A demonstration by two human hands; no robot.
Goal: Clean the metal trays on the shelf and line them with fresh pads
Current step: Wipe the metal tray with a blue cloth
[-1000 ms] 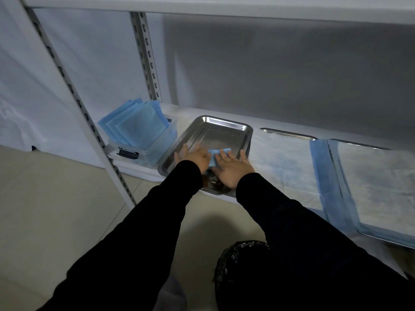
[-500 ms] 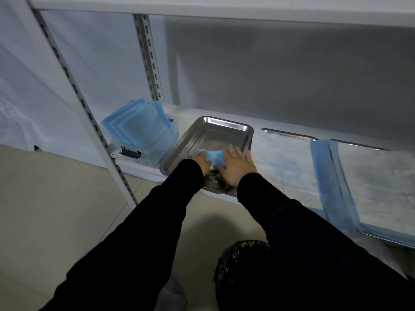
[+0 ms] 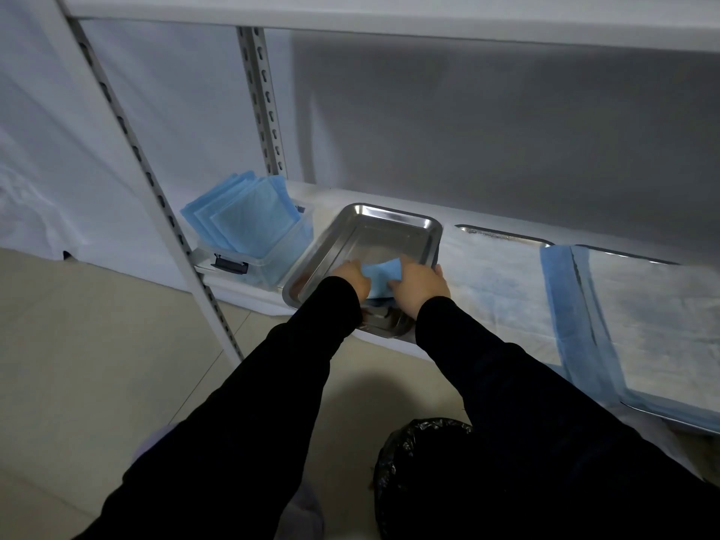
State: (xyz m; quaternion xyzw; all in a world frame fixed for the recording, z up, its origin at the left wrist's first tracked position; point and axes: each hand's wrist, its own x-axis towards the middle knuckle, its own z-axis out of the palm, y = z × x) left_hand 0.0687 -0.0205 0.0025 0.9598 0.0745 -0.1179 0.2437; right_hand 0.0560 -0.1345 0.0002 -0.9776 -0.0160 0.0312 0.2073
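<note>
An unlined metal tray (image 3: 393,218) sits at an angle on the white shelf, its near corner over the shelf's front edge. Inside it lies a small folded blue pad (image 3: 383,275). My left hand (image 3: 350,277) holds the pad's left edge with curled fingers. My right hand (image 3: 421,284) grips its right edge, thumb near the tray's right rim. The near part of the tray is hidden by my hands and black sleeves.
A clear plastic box (image 3: 269,263) with several blue pads (image 3: 249,224) stands left of the tray. To the right are two trays lined with pads (image 3: 502,286) (image 3: 658,325). A black bin bag (image 3: 417,461) sits below. A slotted shelf upright (image 3: 156,189) runs at left.
My hands went from lying flat on the tray's near end to taking hold of the blue pad's edges. More of the pad now shows between them, a little farther into the tray.
</note>
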